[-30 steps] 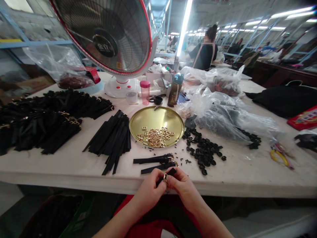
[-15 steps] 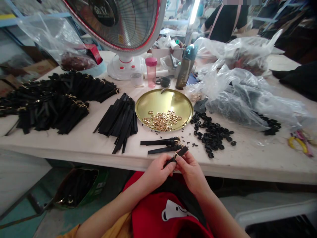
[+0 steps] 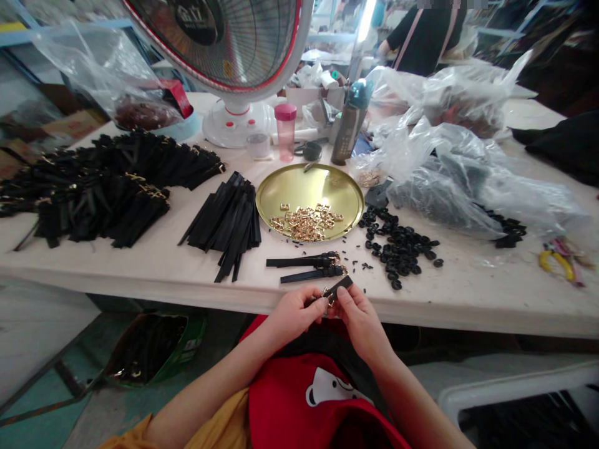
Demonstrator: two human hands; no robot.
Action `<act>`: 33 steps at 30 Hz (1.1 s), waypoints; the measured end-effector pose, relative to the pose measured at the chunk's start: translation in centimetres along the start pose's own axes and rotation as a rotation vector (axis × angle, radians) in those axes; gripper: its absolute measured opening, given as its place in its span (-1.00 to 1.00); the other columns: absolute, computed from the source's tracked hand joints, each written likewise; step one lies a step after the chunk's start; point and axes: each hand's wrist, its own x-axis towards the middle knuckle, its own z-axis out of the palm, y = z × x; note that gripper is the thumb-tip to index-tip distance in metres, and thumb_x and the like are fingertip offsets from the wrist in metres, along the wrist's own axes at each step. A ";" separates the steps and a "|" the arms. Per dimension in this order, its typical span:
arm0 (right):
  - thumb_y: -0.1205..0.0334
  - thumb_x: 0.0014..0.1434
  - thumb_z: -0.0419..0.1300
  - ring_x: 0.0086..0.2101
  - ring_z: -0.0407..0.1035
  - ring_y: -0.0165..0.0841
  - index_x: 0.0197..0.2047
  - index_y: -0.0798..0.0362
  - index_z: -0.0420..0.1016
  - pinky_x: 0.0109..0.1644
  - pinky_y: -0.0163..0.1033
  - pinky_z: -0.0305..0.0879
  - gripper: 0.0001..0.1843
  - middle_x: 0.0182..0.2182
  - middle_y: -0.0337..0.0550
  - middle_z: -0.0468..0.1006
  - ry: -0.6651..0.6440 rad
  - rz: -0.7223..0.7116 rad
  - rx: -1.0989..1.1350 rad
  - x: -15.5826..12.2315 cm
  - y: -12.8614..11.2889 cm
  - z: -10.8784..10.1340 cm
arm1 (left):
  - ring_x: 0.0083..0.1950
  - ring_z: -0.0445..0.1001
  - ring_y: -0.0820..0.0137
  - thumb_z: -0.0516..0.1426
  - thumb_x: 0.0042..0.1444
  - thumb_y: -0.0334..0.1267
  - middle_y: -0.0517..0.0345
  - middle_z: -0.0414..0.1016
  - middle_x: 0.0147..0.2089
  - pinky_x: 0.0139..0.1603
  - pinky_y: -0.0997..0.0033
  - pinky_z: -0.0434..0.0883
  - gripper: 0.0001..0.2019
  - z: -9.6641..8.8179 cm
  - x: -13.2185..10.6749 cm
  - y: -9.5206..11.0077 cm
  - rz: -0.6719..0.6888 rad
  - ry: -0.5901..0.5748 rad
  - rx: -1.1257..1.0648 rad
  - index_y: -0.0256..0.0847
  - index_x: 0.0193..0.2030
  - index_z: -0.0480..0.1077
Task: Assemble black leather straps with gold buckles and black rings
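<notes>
Both my hands meet at the table's front edge around a black strap [image 3: 340, 286] with a gold buckle [image 3: 329, 297] on it. My left hand [image 3: 299, 310] pinches the strap on the buckle side, its fingers closed. With thumb and fingers, my right hand [image 3: 358, 310] grips the strap's flat end. Just beyond lie a few finished-looking buckled straps [image 3: 306, 261]. Gold buckles [image 3: 309, 223] are heaped on a round gold tray [image 3: 311, 178]. Loose black straps [image 3: 227, 221] fan out left of the tray, and small black loops [image 3: 402, 246] are scattered to its right.
Piles of buckled black straps [image 3: 98, 206] cover the table's left. A fan [image 3: 234, 121], a pink bottle [image 3: 286, 134] and a dark bottle [image 3: 350, 128] stand behind the tray. Plastic bags [image 3: 468, 181] and yellow-handled pliers [image 3: 556, 265] lie right. A person [image 3: 425, 40] is in the background.
My right thumb has shifted along the strap toward its flat end. More of the gold buckle shows between my hands, and the view has moved slightly.
</notes>
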 end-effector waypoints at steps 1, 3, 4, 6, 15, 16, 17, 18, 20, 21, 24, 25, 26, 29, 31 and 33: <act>-0.02 0.05 0.14 -0.51 0.22 -0.47 -0.34 0.02 0.33 -0.38 -0.32 0.21 -0.73 -0.54 -0.32 0.34 -0.001 -0.002 -0.020 0.0 0.0 0.0 | -0.57 0.19 0.57 0.00 0.09 -0.12 0.27 0.29 -0.54 -0.55 0.60 0.16 -0.77 0.0 -0.1 0.1 0.019 0.013 0.038 -0.26 -0.35 0.30; 0.04 0.02 0.18 -0.51 0.22 -0.46 -0.36 0.03 0.32 -0.39 -0.32 0.20 -0.76 -0.54 -0.32 0.34 0.012 -0.001 -0.061 -0.2 -0.1 0.1 | -0.49 0.26 0.53 0.00 0.09 -0.15 0.24 0.33 -0.50 -0.47 0.58 0.20 -0.78 0.0 -0.4 0.4 0.051 0.035 0.100 -0.26 -0.38 0.33; 0.08 0.00 0.19 -0.51 0.22 -0.46 -0.37 0.04 0.32 -0.40 -0.33 0.20 -0.78 -0.54 -0.32 0.34 0.018 0.001 -0.073 -0.2 -0.2 0.2 | -0.46 0.28 0.51 -0.01 0.08 -0.15 0.23 0.34 -0.49 -0.45 0.57 0.22 -0.78 0.0 -0.5 0.5 0.059 0.044 0.120 -0.26 -0.38 0.34; 0.14 -0.01 0.19 -0.49 0.23 -0.46 -0.36 0.04 0.32 -0.38 -0.32 0.22 -0.82 -0.51 -0.31 0.35 0.004 0.008 -0.067 -0.4 -0.3 0.4 | -0.48 0.27 0.51 -0.02 0.08 -0.15 0.23 0.35 -0.48 -0.48 0.57 0.22 -0.78 0.1 -0.7 0.5 0.050 0.054 0.127 -0.26 -0.39 0.33; 0.07 -0.01 0.22 -0.44 0.27 -0.42 -0.31 0.03 0.36 -0.31 -0.29 0.23 -0.75 -0.52 -0.31 0.36 -0.010 -0.079 -0.092 -1.1 -0.2 0.0 | -0.66 0.17 0.60 -0.01 0.08 -0.12 0.26 0.32 -0.50 -0.65 0.59 0.12 -0.78 1.2 -1.0 0.0 0.026 0.052 0.000 -0.25 -0.38 0.22; 0.07 0.01 0.21 -0.45 0.27 -0.43 -0.33 0.04 0.36 -0.31 -0.29 0.22 -0.77 -0.53 -0.31 0.36 -0.010 -0.077 -0.091 -1.1 -0.1 -0.2 | -0.66 0.15 0.61 -0.01 0.08 -0.12 0.27 0.31 -0.52 -0.66 0.59 0.11 -0.79 1.3 -1.1 0.1 0.028 0.052 0.002 -0.25 -0.39 0.22; 0.07 0.03 0.20 -0.46 0.26 -0.44 -0.35 0.05 0.36 -0.33 -0.30 0.22 -0.78 -0.54 -0.31 0.36 -0.022 -0.057 -0.065 -1.2 0.0 -0.3 | -0.67 0.13 0.61 -0.02 0.09 -0.13 0.29 0.29 -0.54 -0.65 0.59 0.09 -0.78 1.4 -1.1 0.2 0.029 0.052 0.001 -0.25 -0.40 0.22; 0.08 0.05 0.18 -0.48 0.26 -0.45 -0.36 0.05 0.36 -0.34 -0.30 0.22 -0.79 -0.55 -0.31 0.36 -0.046 -0.025 -0.015 -1.2 0.0 -0.4 | -0.66 0.12 0.62 -0.03 0.09 -0.13 0.30 0.26 -0.56 -0.65 0.60 0.08 -0.78 1.4 -1.2 0.4 0.032 0.049 -0.006 -0.25 -0.42 0.22; 0.09 0.08 0.15 -0.51 0.26 -0.46 -0.37 0.05 0.35 -0.35 -0.31 0.22 -0.81 -0.56 -0.31 0.37 -0.104 0.044 0.111 -1.3 0.1 -0.6 | -0.66 0.09 0.63 -0.04 0.10 -0.14 0.31 0.23 -0.59 -0.63 0.60 0.06 -0.77 1.5 -1.2 0.5 0.025 0.033 -0.036 -0.25 -0.46 0.21; 0.10 0.09 0.14 -0.51 0.27 -0.47 -0.37 0.05 0.35 -0.35 -0.31 0.22 -0.82 -0.56 -0.31 0.38 -0.128 0.067 0.165 -1.4 0.1 -0.7 | -0.66 0.08 0.62 -0.04 0.10 -0.15 0.31 0.22 -0.60 -0.63 0.60 0.05 -0.77 1.6 -1.2 0.5 0.016 0.023 -0.057 -0.25 -0.47 0.19; 0.14 0.10 0.14 -0.50 0.29 -0.47 -0.35 0.05 0.35 -0.34 -0.32 0.22 -0.85 -0.55 -0.30 0.40 -0.164 0.094 0.218 -1.5 -0.1 -0.8 | -0.67 0.06 0.61 -0.05 0.09 -0.15 0.33 0.20 -0.61 -0.65 0.58 0.02 -0.79 1.6 -1.2 0.4 -0.017 0.005 -0.111 -0.24 -0.46 0.17; 0.15 0.10 0.14 -0.50 0.30 -0.47 -0.34 0.05 0.36 -0.34 -0.32 0.22 -0.86 -0.55 -0.30 0.41 -0.171 0.093 0.203 -1.6 -0.2 -0.8 | -0.68 0.05 0.61 -0.05 0.09 -0.16 0.33 0.20 -0.61 -0.65 0.58 0.01 -0.79 1.6 -1.2 0.3 -0.022 0.001 -0.115 -0.24 -0.46 0.17; 0.16 0.10 0.14 -0.49 0.30 -0.47 -0.34 0.05 0.36 -0.34 -0.32 0.21 -0.87 -0.54 -0.30 0.41 -0.175 0.091 0.177 -1.6 -0.3 -0.8 | -0.67 0.05 0.61 -0.05 0.09 -0.17 0.33 0.20 -0.62 -0.65 0.58 0.01 -0.79 1.6 -1.1 0.3 -0.021 0.001 -0.112 -0.24 -0.46 0.17; 0.19 0.07 0.17 -0.47 0.29 -0.47 -0.34 0.05 0.36 -0.32 -0.33 0.20 -0.89 -0.50 -0.29 0.42 -0.162 0.074 0.083 -1.6 -0.5 -0.9 | -0.66 0.06 0.61 -0.05 0.09 -0.19 0.33 0.20 -0.62 -0.61 0.57 0.05 -0.79 1.6 -1.1 0.4 -0.001 0.010 -0.080 -0.24 -0.48 0.18; 0.19 0.05 0.18 -0.47 0.27 -0.48 -0.36 0.05 0.35 -0.32 -0.33 0.19 -0.88 -0.50 -0.30 0.40 -0.134 0.059 0.036 -1.6 -0.4 -0.9 | -0.65 0.07 0.61 -0.05 0.10 -0.19 0.33 0.19 -0.61 -0.59 0.57 0.06 -0.79 1.6 -1.1 0.5 0.005 0.015 -0.057 -0.24 -0.48 0.18; 0.17 0.03 0.20 -0.48 0.24 -0.49 -0.38 0.05 0.35 -0.33 -0.34 0.17 -0.86 -0.53 -0.32 0.37 -0.094 0.030 -0.004 -1.6 -0.4 -0.8 | -0.64 0.08 0.60 -0.06 0.11 -0.19 0.33 0.19 -0.61 -0.58 0.57 0.07 -0.78 1.7 -1.1 0.5 0.004 0.016 -0.044 -0.24 -0.49 0.18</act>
